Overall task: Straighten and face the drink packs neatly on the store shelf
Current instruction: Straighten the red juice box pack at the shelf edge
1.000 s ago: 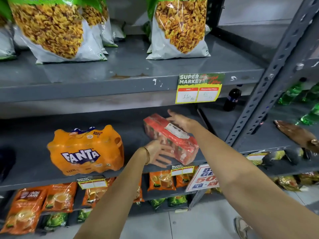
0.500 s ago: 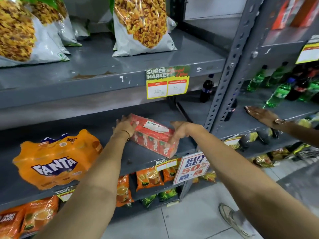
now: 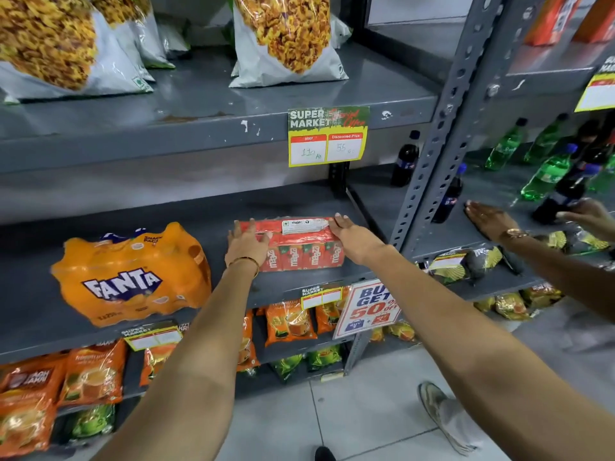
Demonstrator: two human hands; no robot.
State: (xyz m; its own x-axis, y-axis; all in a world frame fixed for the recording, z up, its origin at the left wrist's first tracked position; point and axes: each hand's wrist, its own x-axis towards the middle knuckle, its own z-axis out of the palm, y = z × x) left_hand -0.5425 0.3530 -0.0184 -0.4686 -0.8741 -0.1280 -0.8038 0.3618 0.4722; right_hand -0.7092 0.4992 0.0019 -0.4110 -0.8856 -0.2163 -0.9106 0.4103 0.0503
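Observation:
A red shrink-wrapped pack of Maaza drink cartons lies on the grey middle shelf, its printed front facing me and square to the shelf edge. My left hand presses flat against its left end, and my right hand rests on its right end and top. Both hands clasp the pack between them. To the left an orange Fanta multipack sits on the same shelf, slightly skewed, untouched.
Snack bags stand on the shelf above, with a yellow price tag on its edge. Tea pouches fill the shelf below. Another person's hands reach among soda bottles in the right bay. A promo sign hangs below the pack.
The red pack has turned from a diagonal angle to sit parallel with the shelf front. My left hand moved from its front to its left end; my view shifted right.

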